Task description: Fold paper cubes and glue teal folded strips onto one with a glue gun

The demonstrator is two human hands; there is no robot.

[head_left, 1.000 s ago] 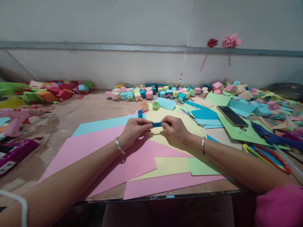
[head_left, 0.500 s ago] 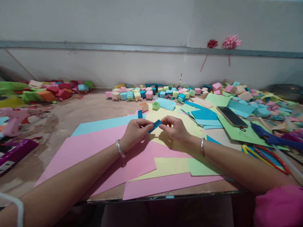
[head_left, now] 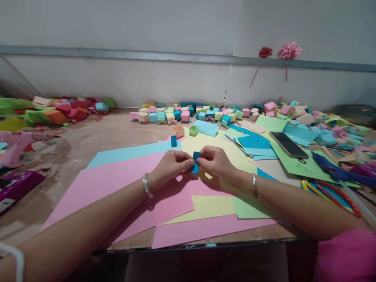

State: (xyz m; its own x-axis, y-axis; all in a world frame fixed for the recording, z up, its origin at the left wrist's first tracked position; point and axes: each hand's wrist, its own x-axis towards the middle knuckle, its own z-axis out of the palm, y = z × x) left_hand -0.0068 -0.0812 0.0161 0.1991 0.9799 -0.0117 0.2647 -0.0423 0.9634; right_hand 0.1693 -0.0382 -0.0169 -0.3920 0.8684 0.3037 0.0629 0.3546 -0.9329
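A small blue paper piece [head_left: 195, 163] is pinched between both hands above the coloured sheets. My left hand [head_left: 173, 166] grips its left edge with thumb and fingers, and my right hand [head_left: 216, 162] grips its right side. The piece stands nearly upright, its long side running up and down. Just beyond my left hand lies a small ridged dark-blue paper piece [head_left: 173, 141]. Two little open paper boxes, one peach [head_left: 178, 131] and one green [head_left: 193, 131], sit further back. Beneath my left forearm spreads a large pink sheet [head_left: 117, 188].
Several small paper blocks [head_left: 185, 116] line the wall. On the right are a phone [head_left: 288, 144], a blue glue gun [head_left: 331, 168] and red-and-yellow handles [head_left: 337, 196]. A pink glue gun [head_left: 13, 149] and a purple device [head_left: 19, 190] lie at left.
The blue paper piece has turned from a slant to nearly upright between my fingers. Both hands have shifted slightly, still holding it.
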